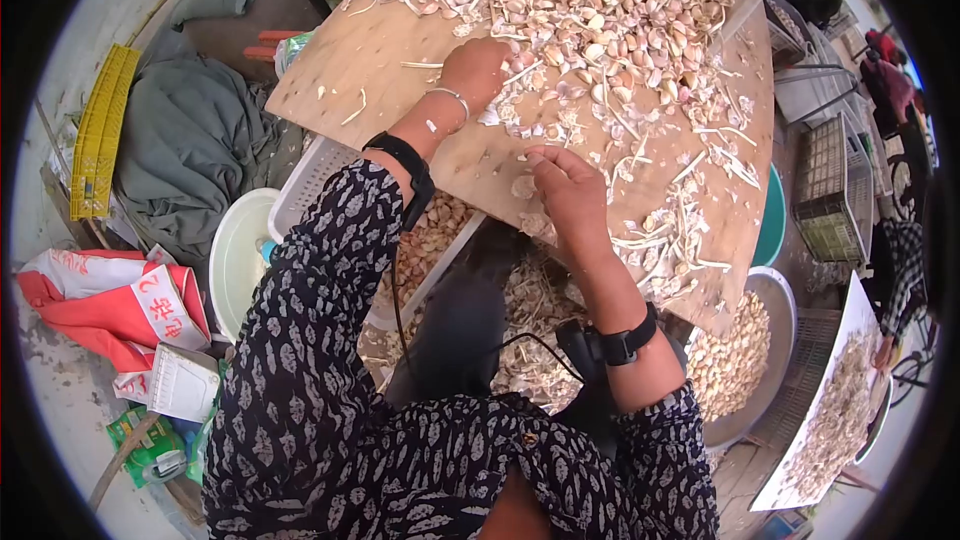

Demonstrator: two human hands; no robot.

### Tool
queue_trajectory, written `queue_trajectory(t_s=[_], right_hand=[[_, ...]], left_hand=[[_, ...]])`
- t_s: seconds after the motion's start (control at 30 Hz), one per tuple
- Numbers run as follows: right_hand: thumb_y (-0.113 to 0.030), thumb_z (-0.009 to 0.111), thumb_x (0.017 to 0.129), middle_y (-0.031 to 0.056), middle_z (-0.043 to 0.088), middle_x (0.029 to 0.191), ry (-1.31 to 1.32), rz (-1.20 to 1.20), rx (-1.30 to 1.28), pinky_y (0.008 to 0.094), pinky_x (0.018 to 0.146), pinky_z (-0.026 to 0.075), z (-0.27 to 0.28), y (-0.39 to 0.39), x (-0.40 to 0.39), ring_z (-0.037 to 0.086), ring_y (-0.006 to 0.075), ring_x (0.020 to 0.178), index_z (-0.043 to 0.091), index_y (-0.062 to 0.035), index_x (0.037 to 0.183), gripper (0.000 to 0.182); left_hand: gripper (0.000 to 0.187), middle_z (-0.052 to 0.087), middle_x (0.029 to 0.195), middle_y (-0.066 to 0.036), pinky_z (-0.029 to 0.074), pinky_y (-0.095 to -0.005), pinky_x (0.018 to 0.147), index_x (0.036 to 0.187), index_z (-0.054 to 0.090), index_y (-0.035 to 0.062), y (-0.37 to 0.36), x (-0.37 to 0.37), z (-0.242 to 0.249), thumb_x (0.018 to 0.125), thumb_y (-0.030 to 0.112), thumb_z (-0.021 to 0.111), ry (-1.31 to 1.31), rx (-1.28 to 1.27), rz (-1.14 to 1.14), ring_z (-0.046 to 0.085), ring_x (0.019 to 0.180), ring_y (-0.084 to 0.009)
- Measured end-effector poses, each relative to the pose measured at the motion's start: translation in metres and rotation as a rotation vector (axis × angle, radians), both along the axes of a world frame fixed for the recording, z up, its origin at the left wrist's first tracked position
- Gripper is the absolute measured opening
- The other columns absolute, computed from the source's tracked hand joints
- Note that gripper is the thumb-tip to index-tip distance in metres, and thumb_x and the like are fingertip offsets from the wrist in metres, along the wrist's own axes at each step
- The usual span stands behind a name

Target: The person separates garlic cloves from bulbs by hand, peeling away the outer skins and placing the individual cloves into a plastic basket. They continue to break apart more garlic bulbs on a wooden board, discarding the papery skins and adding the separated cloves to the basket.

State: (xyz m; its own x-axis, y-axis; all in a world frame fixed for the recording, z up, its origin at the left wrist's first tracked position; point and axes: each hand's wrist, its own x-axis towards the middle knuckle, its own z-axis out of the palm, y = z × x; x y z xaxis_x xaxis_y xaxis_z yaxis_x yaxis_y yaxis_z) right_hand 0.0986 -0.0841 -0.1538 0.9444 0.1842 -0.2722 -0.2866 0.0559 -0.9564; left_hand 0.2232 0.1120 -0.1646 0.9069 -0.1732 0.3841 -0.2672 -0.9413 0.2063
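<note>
Garlic cloves [600, 25] just beside left fingers [502, 50].

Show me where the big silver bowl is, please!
In the head view, the silver bowl of pale cloves is low on the right, just past the lower right edge of the wooden board, next to the teal tub.

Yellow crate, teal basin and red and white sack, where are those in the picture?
Yellow crate [101, 132], head view, middle of its grid side.
Teal basin [772, 218], head view, its visible wall.
Red and white sack [75, 318], head view, a red part.
</note>
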Motion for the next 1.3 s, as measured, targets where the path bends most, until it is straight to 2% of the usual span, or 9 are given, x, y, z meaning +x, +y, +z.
queue_trajectory(t_s=[0.07,0.17,0.27,0.63,0.73,0.8,1.03,1.13,1.3], right_hand=[[-0.014,0.062,0.084,-0.0028,0.060,0.073,-0.082,-0.053,0.001,0.0204,0.055,0.040,-0.003,-0.006,0.007,0.047,0.0042,0.059,0.069,-0.0032,0.094,0.017],[-0.016,0.063,0.085,-0.0049,0.055,0.067,0.062,-0.081,0.137,0.0180,0.048,0.033,0.011,-0.020,0.014,0.041,0.0014,0.053,0.068,-0.0037,0.095,0.016],[-0.017,0.063,0.086,-0.0072,0.050,0.063,0.117,-0.118,0.291,0.0178,0.044,0.027,0.013,-0.030,0.018,0.036,0.0008,0.049,0.065,-0.0027,0.097,0.018],[-0.015,0.059,0.088,-0.0075,0.039,0.061,0.116,-0.152,0.307,0.0182,0.042,0.022,0.028,-0.060,0.008,0.030,0.0019,0.048,0.059,-0.0013,0.102,0.019],[-0.014,0.058,0.089,-0.0075,0.038,0.061,0.123,-0.160,0.322,0.0180,0.042,0.021,0.030,-0.070,0.006,0.029,0.0017,0.048,0.059,-0.0001,0.101,0.019],[-0.018,0.058,0.089,-0.0076,0.037,0.060,0.103,-0.127,0.338,0.0180,0.042,0.020,0.034,-0.075,0.004,0.029,0.0013,0.048,0.057,0.0002,0.106,0.024],[-0.044,0.041,0.097,0.0014,0.044,0.075,0.309,-0.185,0.734,0.0215,0.049,0.031,0.052,-0.097,-0.017,0.041,0.0119,0.062,0.052,-0.0016,0.110,0.046],[-0.045,0.040,0.097,0.0026,0.045,0.076,0.535,-0.543,0.872,0.0232,0.048,0.033,0.079,-0.084,-0.016,0.042,0.0141,0.061,0.052,-0.0034,0.109,0.045],[-0.025,0.051,0.095,-0.0024,0.039,0.070,0.339,-0.287,1.045,0.0190,0.041,0.027,0.010,-0.126,0.010,0.034,0.0072,0.054,0.049,-0.0091,0.089,0.017]], left_hand=[[0.019,0.065,0.092,-0.009,0.049,-0.0278,0.073,0.100,0.064,0.0043,-0.003,0.006,0.000,0.082,0.011,0.063,-0.004,0.104,-0.012,0.062,0.079,-0.0163],[0.018,0.063,0.100,-0.007,0.048,-0.0263,0.071,0.101,0.061,0.0001,-0.017,-0.018,0.016,0.089,0.013,0.059,0.321,-1.167,-0.125,0.058,0.079,-0.0129],[0.024,0.063,0.098,-0.010,0.047,-0.0260,0.070,0.109,0.056,0.0009,-0.032,-0.070,0.046,0.089,0.013,0.060,0.452,-1.574,-0.322,0.058,0.079,-0.0141],[0.014,0.058,0.090,-0.021,0.049,-0.0292,0.061,0.084,0.060,-0.0061,-0.157,-0.229,0.191,0.090,0.006,0.055,0.651,-1.737,-1.645,0.058,0.067,-0.0247],[0.020,0.063,0.074,-0.015,0.052,-0.0247,0.045,0.061,0.058,0.0008,-0.185,-0.236,0.188,0.079,0.001,0.063,-0.161,-1.855,-1.515,0.058,0.058,-0.0165],[0.013,0.063,0.080,-0.015,0.052,-0.0263,0.044,0.068,0.061,0.0009,-0.167,-0.236,0.199,0.080,0.006,0.064,0.312,-1.811,-1.420,0.059,0.059,-0.0179],[0.012,0.062,0.087,-0.015,0.051,-0.0267,0.066,0.088,0.066,0.0005,-0.145,-0.180,0.156,0.077,0.004,0.070,0.343,-1.233,-0.881,0.062,0.075,-0.0214],[0.019,0.065,0.096,-0.006,0.050,-0.0272,0.073,0.097,0.067,0.0027,-0.143,-0.121,0.098,0.079,0.009,0.069,0.055,-0.603,-0.683,0.063,0.085,-0.0173],[0.016,0.065,0.089,-0.009,0.049,-0.0275,0.068,0.096,0.066,0.0030,-0.133,0.010,0.042,0.081,0.009,0.064,0.055,-0.231,-0.390,0.062,0.074,-0.0190]])
